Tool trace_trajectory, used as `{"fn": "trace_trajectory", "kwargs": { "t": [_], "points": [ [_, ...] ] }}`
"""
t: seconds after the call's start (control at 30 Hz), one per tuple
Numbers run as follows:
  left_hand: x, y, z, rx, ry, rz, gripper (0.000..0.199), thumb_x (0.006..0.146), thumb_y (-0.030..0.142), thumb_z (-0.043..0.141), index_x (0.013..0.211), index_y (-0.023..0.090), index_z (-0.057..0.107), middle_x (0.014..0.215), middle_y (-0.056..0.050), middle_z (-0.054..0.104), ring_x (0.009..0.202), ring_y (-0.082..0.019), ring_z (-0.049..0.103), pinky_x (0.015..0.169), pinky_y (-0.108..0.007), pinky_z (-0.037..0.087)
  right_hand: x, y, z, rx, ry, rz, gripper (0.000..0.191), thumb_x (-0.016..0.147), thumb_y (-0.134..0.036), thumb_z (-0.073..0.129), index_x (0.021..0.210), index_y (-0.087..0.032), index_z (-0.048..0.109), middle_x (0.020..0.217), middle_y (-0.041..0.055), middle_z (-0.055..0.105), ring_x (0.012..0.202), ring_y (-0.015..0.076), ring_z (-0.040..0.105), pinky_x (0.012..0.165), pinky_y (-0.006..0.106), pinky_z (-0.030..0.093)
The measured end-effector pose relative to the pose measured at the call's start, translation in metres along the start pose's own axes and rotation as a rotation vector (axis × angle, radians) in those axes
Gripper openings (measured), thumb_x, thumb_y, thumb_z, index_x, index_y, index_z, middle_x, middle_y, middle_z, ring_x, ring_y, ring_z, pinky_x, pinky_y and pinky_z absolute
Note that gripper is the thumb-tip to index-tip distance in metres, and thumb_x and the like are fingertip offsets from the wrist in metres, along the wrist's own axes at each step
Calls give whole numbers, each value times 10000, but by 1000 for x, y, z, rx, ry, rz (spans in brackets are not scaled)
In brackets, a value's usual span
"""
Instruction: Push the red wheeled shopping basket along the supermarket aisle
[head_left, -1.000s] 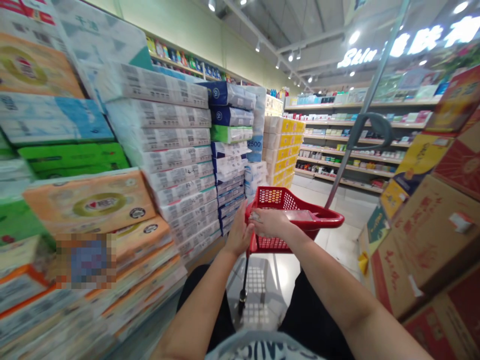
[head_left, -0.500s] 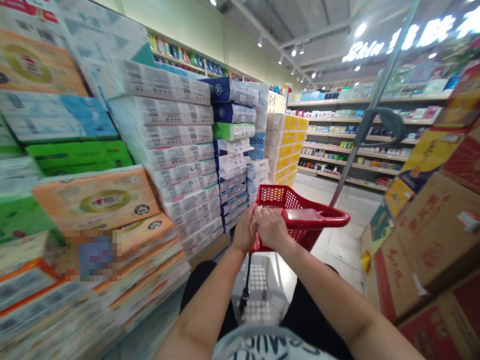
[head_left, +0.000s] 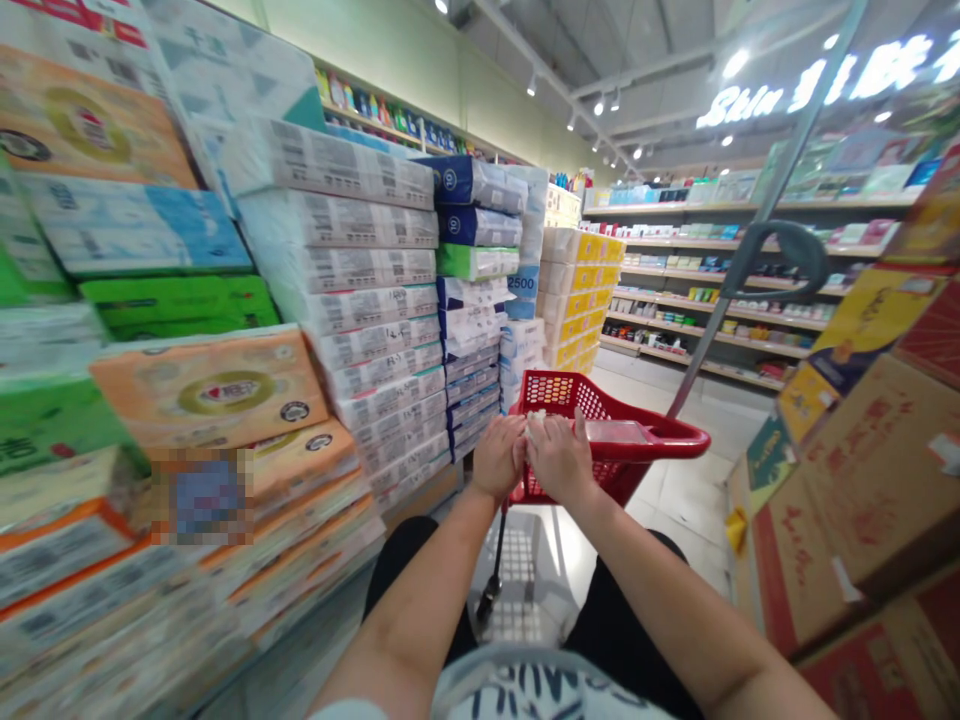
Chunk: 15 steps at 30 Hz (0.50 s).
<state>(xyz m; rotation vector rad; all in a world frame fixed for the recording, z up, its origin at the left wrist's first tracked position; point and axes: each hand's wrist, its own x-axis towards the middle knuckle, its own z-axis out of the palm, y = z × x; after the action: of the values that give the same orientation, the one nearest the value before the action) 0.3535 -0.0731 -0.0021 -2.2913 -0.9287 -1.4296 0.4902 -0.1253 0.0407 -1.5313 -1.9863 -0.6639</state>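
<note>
A red shopping basket cart [head_left: 637, 462] with a perforated basket stands in front of me. Both hands rest together at the left part of its handle. My left hand [head_left: 498, 458] has its fingers curled at the handle's left end, touching the other hand. My right hand [head_left: 559, 455] is bent over the handle just beside it, with the thumb raised. A small pale thing shows at the right fingertips, too small to name. A metal pole with a grey hooked grip [head_left: 780, 262] rises from the cart's right side.
Stacked tissue packs [head_left: 217, 390] and white bundles [head_left: 375, 270] line the left side. Cardboard boxes [head_left: 862, 470] are piled on the right. Stocked shelves [head_left: 690, 285] stand ahead, beyond a pale tiled floor [head_left: 675, 495].
My right thumb has lifted away from the handle, and the pale thing at the fingertips shows more. The surroundings have shifted slightly to the right in view.
</note>
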Motion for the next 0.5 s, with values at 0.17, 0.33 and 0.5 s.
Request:
{"fn": "trace_trajectory", "kwargs": {
  "t": [0.17, 0.33, 0.5],
  "points": [
    [4, 3, -6, 211, -22, 43, 329, 962, 226, 363, 1131, 163, 638, 1144, -81, 696, 1203, -234, 568, 1159, -529, 220, -8, 1, 4, 55, 50, 53, 343, 998, -358, 349, 1125, -205, 628, 999, 74, 681, 956, 210, 584, 1137, 485, 122],
    [2, 9, -11, 327, -11, -46, 354, 952, 262, 412, 1245, 211, 604, 1313, -61, 602, 1428, -283, 266, 1180, -571, 78, -10, 1, 7, 40, 131, 10, 369, 980, -330, 402, 1282, -183, 554, 1215, 121, 621, 1168, 248, 509, 1138, 477, 143],
    [-3, 6, -14, 332, -75, -33, 518, 948, 425, 391, 1400, 182, 465, 1450, -85, 458, 1464, -303, 122, 1179, -574, 16, -10, 9, 4, 77, 77, 12, 337, 964, -295, 428, 1236, -184, 593, 1156, 107, 652, 1106, 228, 557, 1149, 468, 147]
  ]
}}
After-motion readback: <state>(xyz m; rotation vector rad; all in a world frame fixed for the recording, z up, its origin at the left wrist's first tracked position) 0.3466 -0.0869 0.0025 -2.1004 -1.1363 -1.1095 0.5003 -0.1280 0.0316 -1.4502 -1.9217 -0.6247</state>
